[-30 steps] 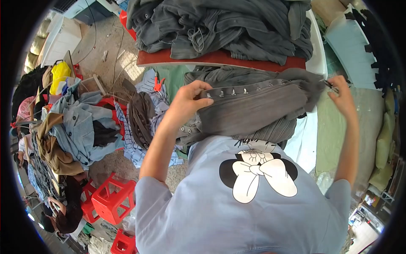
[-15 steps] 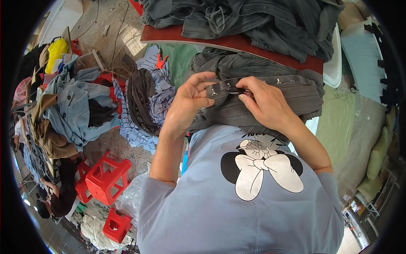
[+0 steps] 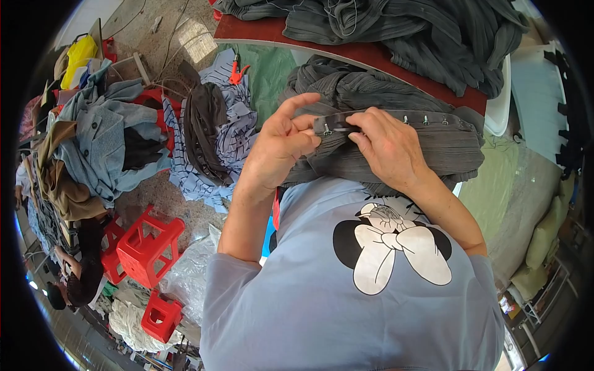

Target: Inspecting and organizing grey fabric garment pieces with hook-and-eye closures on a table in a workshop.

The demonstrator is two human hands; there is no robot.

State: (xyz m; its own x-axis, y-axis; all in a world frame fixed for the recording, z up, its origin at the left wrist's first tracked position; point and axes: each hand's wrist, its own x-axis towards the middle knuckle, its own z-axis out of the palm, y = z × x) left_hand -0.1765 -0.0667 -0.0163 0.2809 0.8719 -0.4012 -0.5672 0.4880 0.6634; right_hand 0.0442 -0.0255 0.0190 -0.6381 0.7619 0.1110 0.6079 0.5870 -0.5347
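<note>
A dark grey pleated garment [image 3: 427,148] lies bunched over my lap and up against the table edge. Along its top runs a band [image 3: 416,117] set with several small metal hooks. My left hand [image 3: 281,139] pinches the left end of this band between thumb and fingers, beside one hook [image 3: 327,128], with the index finger raised. Close by, my right hand [image 3: 391,148] has its thumb and fingertips closed on the band. Whether anything small sits in that pinch is hidden by the fingers.
Ahead stands a dark red table [image 3: 266,36] heaped with more grey pleated cloth [image 3: 396,25]. Red-handled pliers [image 3: 237,73] rest on striped blue cloth [image 3: 238,111] at the left. Beyond are heaped clothes [image 3: 99,148], red plastic stools [image 3: 148,247] and another person [image 3: 86,272].
My left hand's hold has shifted along the band toward its end, and less band shows between my hands. The whole view has shifted slightly.
</note>
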